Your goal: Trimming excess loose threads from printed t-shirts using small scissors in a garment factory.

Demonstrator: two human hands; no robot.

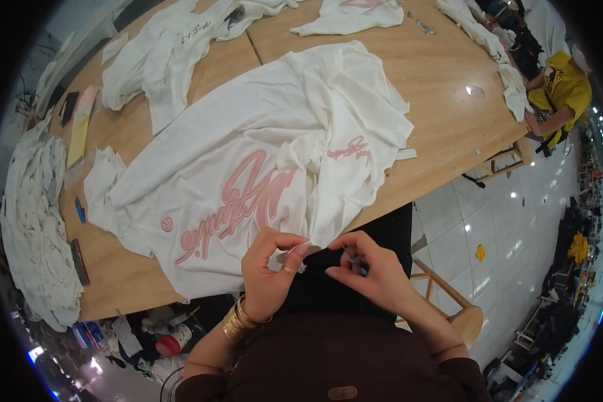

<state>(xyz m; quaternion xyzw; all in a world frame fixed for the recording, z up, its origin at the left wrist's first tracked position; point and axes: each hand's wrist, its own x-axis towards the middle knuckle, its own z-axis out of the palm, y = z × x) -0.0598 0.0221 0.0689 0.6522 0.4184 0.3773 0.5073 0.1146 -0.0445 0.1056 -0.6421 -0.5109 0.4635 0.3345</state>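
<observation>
A white garment (201, 147) with pink script lettering lies spread and bunched over the table in front of me. My left hand (269, 268), with gold bangles and a ring, pinches the garment's near edge between thumb and fingertips. Close to its right, my right hand (376, 273) is curled around a small blue tool (354, 260); the fingers hide most of it, so its kind is unclear. The index fingertip of that hand is at the cloth edge, beside the pinched spot.
White garments (37, 221) are piled along the left of the wooden table (442, 114), with another white garment (161, 60) at the back. A dark phone-like object (79, 261) lies near left. A wooden stool (467, 321) stands right. A person in yellow (566, 87) works far right.
</observation>
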